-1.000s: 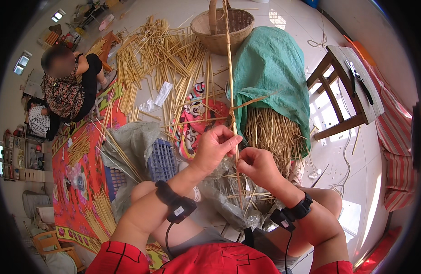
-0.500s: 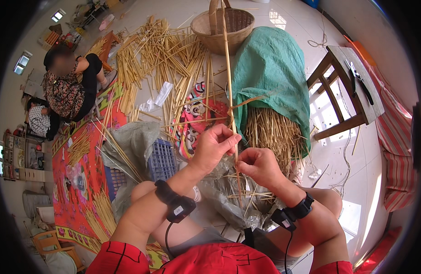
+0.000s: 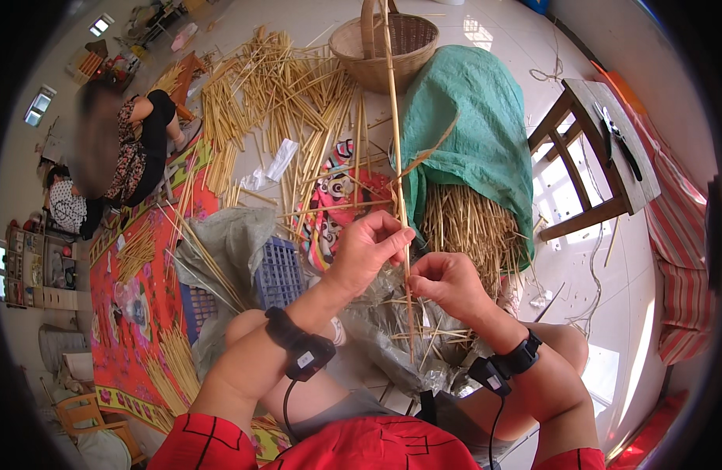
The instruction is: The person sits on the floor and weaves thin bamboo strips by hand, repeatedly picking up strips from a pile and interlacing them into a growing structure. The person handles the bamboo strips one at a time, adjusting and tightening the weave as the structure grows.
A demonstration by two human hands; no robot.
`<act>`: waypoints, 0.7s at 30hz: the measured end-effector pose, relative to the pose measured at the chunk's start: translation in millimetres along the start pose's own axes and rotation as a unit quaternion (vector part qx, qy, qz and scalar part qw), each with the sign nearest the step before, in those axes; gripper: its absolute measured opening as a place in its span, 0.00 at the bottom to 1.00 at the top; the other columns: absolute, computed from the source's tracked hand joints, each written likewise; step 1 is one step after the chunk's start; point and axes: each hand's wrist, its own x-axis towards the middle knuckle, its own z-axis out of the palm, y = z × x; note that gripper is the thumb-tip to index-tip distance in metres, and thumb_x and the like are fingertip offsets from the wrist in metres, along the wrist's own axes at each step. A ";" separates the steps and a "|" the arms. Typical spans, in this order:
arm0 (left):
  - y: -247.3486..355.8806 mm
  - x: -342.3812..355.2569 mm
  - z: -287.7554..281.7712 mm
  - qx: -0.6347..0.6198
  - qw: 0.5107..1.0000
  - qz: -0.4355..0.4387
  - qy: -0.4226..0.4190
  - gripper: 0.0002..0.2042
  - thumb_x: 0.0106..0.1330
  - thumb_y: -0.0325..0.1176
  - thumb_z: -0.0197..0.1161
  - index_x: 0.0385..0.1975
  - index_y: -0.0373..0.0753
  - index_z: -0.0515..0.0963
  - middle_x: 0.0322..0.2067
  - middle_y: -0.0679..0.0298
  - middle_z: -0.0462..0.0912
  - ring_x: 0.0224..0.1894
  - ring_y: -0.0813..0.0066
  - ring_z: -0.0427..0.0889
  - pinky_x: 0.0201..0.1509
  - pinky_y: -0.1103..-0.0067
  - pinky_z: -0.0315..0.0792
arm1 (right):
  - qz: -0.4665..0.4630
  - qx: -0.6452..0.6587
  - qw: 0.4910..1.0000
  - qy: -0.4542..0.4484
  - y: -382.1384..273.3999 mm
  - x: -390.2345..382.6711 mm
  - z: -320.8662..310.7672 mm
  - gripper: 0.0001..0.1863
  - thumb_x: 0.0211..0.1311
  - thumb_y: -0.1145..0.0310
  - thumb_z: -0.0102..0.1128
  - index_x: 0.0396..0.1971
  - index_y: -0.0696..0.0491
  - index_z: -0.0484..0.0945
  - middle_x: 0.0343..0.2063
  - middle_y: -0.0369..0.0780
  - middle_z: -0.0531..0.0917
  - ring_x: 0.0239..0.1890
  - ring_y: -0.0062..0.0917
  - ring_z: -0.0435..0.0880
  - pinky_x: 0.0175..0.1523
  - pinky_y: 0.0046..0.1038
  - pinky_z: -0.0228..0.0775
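My left hand (image 3: 372,249) pinches a long pale dry stalk (image 3: 393,117), which stands upright in front of me and reaches up past the woven basket. A thin dry leaf (image 3: 432,147) sticks out from it to the upper right. Lower on the stalk, my right hand (image 3: 445,283) grips it between thumb and fingers, the thinner end hanging below. Behind the hands are a green woven sack (image 3: 465,110) full of straw (image 3: 463,231), a crumpled plastic sheet (image 3: 359,345) and a pink patterned cloth (image 3: 330,196).
The woven basket (image 3: 361,70) stands beyond loose stalks (image 3: 259,86). A blue crate (image 3: 279,278) and grey sacking (image 3: 212,243) lie left, on a red floral mat (image 3: 130,329). Another person (image 3: 142,157) sits at left. A wooden stool (image 3: 635,176) holding black shears (image 3: 623,145) stands right.
The stalk has turned slightly, so its dry leaf now points more upward. My hands have barely moved. The person at left has shifted their upper body.
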 end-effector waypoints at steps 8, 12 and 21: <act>-1.6 -0.4 0.8 -0.011 1.000 -0.004 -0.005 0.06 0.64 0.29 0.63 0.29 0.37 0.73 0.23 0.70 0.76 0.23 0.86 0.73 0.27 0.88 0.68 | -0.011 -0.040 0.999 0.003 2.4 1.5 -0.4 0.06 0.49 0.72 0.62 0.24 0.60 0.80 0.18 0.33 0.79 0.22 0.11 0.73 0.28 0.19 0.69; -2.8 -0.3 1.2 -0.017 1.000 -0.003 -0.010 0.06 0.64 0.30 0.63 0.30 0.37 0.74 0.23 0.70 0.76 0.23 0.87 0.73 0.27 0.88 0.68 | -0.003 -0.049 0.999 0.007 2.4 1.4 -1.5 0.05 0.50 0.73 0.62 0.24 0.60 0.79 0.18 0.32 0.79 0.22 0.11 0.73 0.28 0.18 0.68; 0.6 1.1 -4.0 -0.060 0.998 -0.030 -0.017 0.07 0.65 0.32 0.63 0.35 0.35 0.78 0.27 0.68 0.79 0.23 0.87 0.73 0.28 0.89 0.68 | 0.054 0.134 0.988 -0.052 -10.0 -2.2 -0.6 0.05 0.54 0.74 0.61 0.28 0.60 0.77 0.24 0.35 0.80 0.26 0.15 0.78 0.34 0.18 0.71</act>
